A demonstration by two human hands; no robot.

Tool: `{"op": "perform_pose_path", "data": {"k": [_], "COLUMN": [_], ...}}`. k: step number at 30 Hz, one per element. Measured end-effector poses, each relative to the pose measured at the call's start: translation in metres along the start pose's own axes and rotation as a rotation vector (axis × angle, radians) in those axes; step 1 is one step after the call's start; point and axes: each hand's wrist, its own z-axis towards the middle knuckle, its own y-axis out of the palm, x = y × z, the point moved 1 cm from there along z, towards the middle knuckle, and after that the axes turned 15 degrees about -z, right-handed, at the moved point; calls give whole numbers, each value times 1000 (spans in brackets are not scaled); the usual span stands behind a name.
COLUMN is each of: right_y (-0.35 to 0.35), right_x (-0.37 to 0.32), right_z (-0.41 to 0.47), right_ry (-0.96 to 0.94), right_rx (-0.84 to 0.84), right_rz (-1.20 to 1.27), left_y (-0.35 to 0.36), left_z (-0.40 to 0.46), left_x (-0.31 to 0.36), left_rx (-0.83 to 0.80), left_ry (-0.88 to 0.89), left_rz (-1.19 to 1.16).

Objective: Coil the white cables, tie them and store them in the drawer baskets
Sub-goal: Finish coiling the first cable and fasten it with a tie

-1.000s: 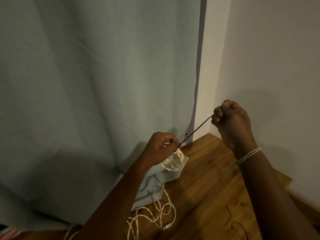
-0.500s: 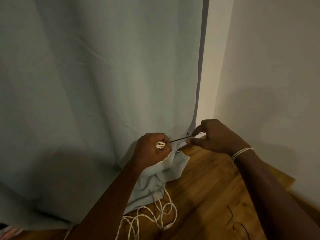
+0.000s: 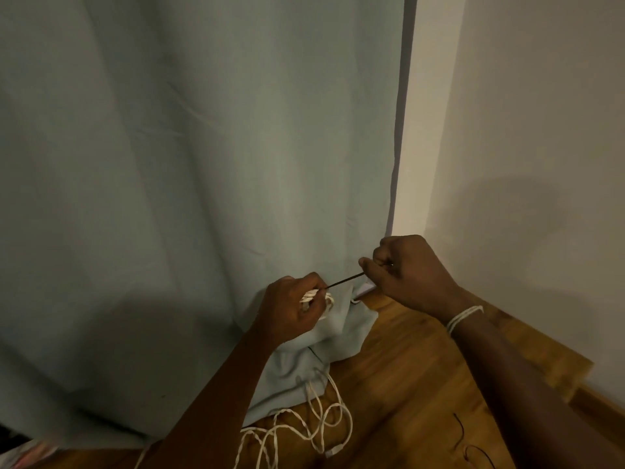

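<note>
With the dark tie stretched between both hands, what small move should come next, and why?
Probably wrap the tie once more around the coiled cable. The left hand clamps the coil, the right hand pinches the tie taut, and no knot shows yet.

The curtain (image 3: 186, 164) is a plain pale blue-grey. The wall (image 3: 541, 130) is off-white. The floor (image 3: 406, 367) is warm brown wood with visible grain. The cables (image 3: 314, 421) are white, and so is the wristband (image 3: 463, 316). The thin tie (image 3: 345, 279) is dark, nearly black.
</note>
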Motion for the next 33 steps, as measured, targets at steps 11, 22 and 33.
{"op": "perform_pose_path", "data": {"k": [11,22,33], "right_y": [-5,-9,32], "right_x": [-8,-26,-25], "right_z": [2,-11,-37], "right_ry": [104,128,270], "right_rx": [45,75,-149], "right_rz": [36,-52,143], "left_y": [5,3,2], "left_z": [0,7,9], "left_x": [5,4,17], "left_rx": [-43,21,412], "left_ry": [-50,-375,-811], "left_rz": [-54,-482,-1365]}}
